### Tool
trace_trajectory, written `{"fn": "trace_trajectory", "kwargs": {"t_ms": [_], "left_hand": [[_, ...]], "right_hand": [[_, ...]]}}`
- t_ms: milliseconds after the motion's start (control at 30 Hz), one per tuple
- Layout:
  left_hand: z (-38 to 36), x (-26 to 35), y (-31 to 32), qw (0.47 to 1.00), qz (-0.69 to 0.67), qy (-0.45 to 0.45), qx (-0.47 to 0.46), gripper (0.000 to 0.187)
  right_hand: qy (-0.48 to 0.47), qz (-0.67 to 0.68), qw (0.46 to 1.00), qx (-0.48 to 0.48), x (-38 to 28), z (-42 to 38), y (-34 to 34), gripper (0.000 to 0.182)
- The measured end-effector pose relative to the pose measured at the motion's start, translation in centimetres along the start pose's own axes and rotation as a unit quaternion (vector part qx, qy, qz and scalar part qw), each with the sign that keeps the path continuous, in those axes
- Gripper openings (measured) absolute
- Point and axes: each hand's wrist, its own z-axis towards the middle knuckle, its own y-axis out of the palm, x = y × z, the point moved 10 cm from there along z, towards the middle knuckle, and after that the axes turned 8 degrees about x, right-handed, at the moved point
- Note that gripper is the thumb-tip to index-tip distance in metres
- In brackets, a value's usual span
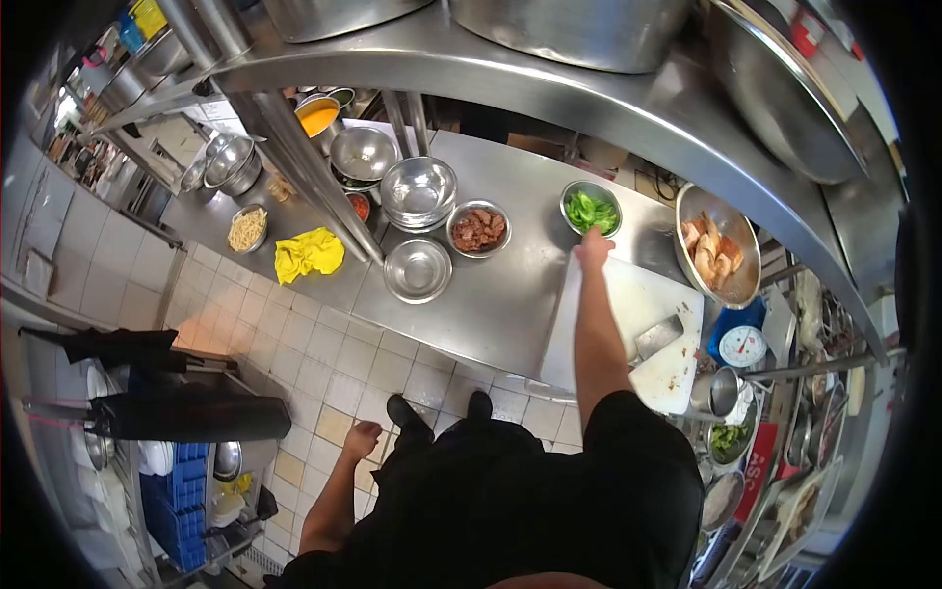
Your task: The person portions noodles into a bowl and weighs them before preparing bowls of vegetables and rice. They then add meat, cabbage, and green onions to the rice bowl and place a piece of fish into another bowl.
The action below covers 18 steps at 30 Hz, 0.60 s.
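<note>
— Where the right hand (593, 247) reaches, what does it meet?
— One bowl of green vegetables (590, 209) at the cutting board's (628, 294) far edge; the fingers touch its rim, but whether they grip I cannot tell.
— And the left hand (361, 438)?
— Loosely curled, empty, hanging over the floor.
— Other bowls?
— One of brown meat (478, 229), one empty bowl (417, 270), one of noodles (246, 228). One cleaver (657, 337) lies on the board.

A steel counter (491, 304) is being seen from above, standing on a floor of pale square tiles (324, 363). A steel shelf (549, 88) is running overhead, carried on slanted posts. The room is being lit evenly and brightly. A blue crate (182, 501) is being kept at lower left.
</note>
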Motion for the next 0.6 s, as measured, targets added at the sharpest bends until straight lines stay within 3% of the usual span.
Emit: {"fn": "trace_trajectory", "kwargs": {"t_ms": [67, 133, 167, 267, 300, 400, 433, 533, 600], "left_hand": [[-1.1, -3.6, 0.3, 0.998, 0.056, -0.016, -0.012, 0.027], [-2.2, -6.4, 1.5, 0.987, 0.143, 0.052, -0.055, 0.023], [-2.8, -6.8, 2.4, 0.976, 0.186, 0.086, -0.076, 0.022], [-4.7, -6.4, 2.3, 0.971, 0.225, 0.024, -0.071, 0.019], [-4.8, -6.7, 2.5, 0.977, 0.201, 0.041, -0.065, 0.02], [-3.8, -5.8, 4.7, 0.893, 0.349, 0.269, -0.093, 0.02], [-2.5, -8.2, 4.1, 0.96, 0.241, 0.115, -0.088, 0.024], [-3.1, -6.0, 2.4, 0.991, 0.113, -0.057, -0.042, 0.028], [-3.1, -4.0, 2.4, 0.987, 0.148, 0.05, -0.023, 0.035]], "right_hand": [[-0.002, -0.013, 0.997, -0.079, -0.8, 3.5, 1.8, 0.042], [-0.001, 0.014, 0.992, -0.124, -1.0, 4.6, 3.7, 0.027], [0.008, 0.04, 0.989, -0.145, -1.0, 4.3, 5.0, 0.022], [0.027, 0.096, 0.971, -0.219, 0.1, 3.2, 10.6, 0.015], [0.038, 0.094, 0.969, -0.225, -0.1, 1.9, 11.8, 0.016], [0.043, 0.06, 0.966, -0.249, -1.0, -2.5, 15.7, 0.016], [0.038, 0.043, 0.964, -0.259, -1.5, -3.6, 16.9, 0.017], [0.032, 0.007, 0.96, -0.277, -2.2, -6.1, 19.7, 0.018], [0.028, 0.033, 0.959, -0.279, -1.7, -6.4, 21.4, 0.019]]}}
